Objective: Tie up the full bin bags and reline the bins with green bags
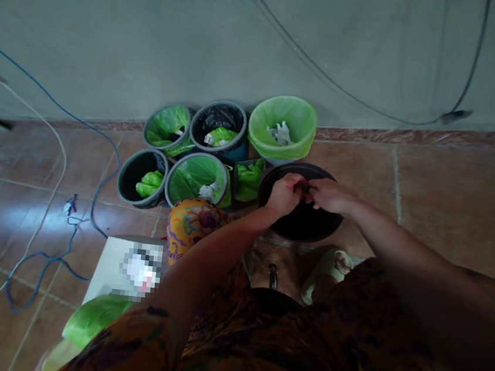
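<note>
Observe left hand (285,195) and right hand (327,194) together over dark bin (303,225), right of centre; cannot tell grip or object. Could drop anything held into shadow through slack fingers.

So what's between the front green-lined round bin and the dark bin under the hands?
In the head view, a small container holding a bunched green bag stands between the green-lined round bin and the dark bin.

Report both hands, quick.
Left hand: curled over the dark container; grip cannot be told.
Right hand: curled close to the left; grip cannot be told.
</note>
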